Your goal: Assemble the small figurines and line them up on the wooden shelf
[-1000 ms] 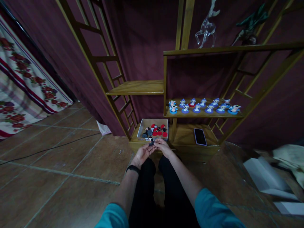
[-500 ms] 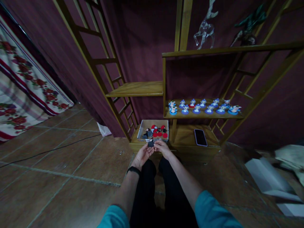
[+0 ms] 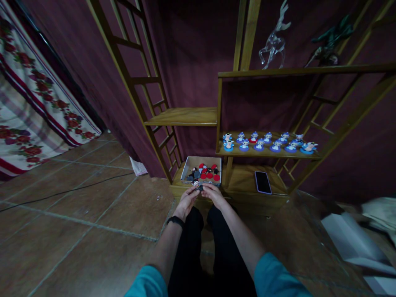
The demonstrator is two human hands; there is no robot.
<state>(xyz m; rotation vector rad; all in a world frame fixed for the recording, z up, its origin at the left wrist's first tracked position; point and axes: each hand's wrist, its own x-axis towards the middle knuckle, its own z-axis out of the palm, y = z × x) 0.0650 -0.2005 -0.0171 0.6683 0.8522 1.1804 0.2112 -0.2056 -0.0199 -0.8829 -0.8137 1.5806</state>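
Between my two hands, just in front of the box, is a small dark-haired figurine (image 3: 195,182) on a dark base. My left hand (image 3: 187,200) pinches it from the left, and my right hand (image 3: 213,194) grips its base from the right with thumb and fingers. Behind them, a shallow cardboard box (image 3: 219,164) rests on the lowest shelf. It contains several more figurines, some on red round bases and some on dark or grey ones. Fingers hide part of the held figurine.
Several small figurines (image 3: 259,144) on blue, purple and red bases stand in two rows on the middle shelf (image 3: 269,156). A phone (image 3: 262,182) lies on the lowest shelf. Above stand a clear deer statue (image 3: 274,43) and a green statue (image 3: 331,41). A cable (image 3: 77,191) crosses the floor.
The figurine has turned between my fingers, so that its face and hair now show above the base. My left fingers have closed in on it. The view has shifted slightly.
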